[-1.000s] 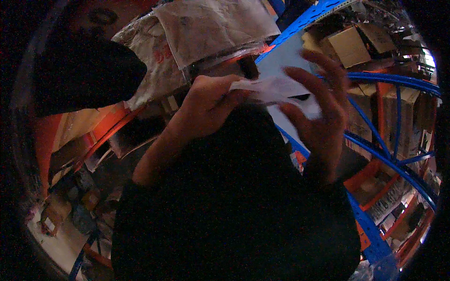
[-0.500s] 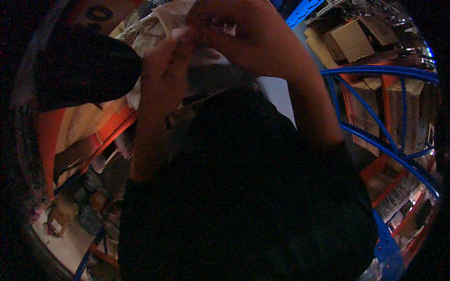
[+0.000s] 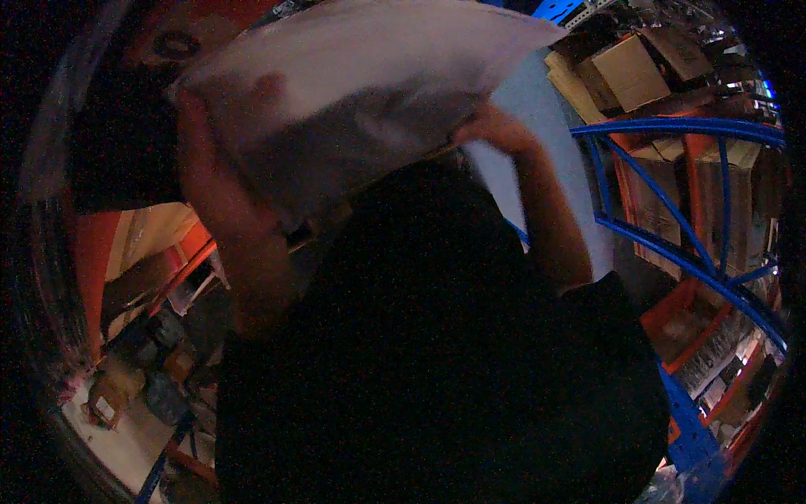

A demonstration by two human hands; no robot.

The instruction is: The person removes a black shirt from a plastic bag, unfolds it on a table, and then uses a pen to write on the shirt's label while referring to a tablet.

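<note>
A large pale, soft sheet-like bag (image 3: 361, 59), slightly see-through and blurred, spreads before my chest in dim light. My left hand (image 3: 201, 139) grips its left edge; the fingers are smeared and partly hidden by the material. At the lower right edge, my right hand (image 3: 499, 130) has its fingers curled onto the bag. The bag's lower part lies in shadow, and whatever it may contain does not show.
Blue rack frames (image 3: 672, 197) and stacked cardboard boxes (image 3: 634, 71) stand at the right. A large black shape (image 3: 126, 143) is close at the left, above an orange shelf beam (image 3: 180, 269). Wrapped parcels (image 3: 117, 395) sit low on the left.
My hands were close together at the top, with crumpled pale material at the fingers. They have moved apart and down, and the pale bag is now spread wide between them.
</note>
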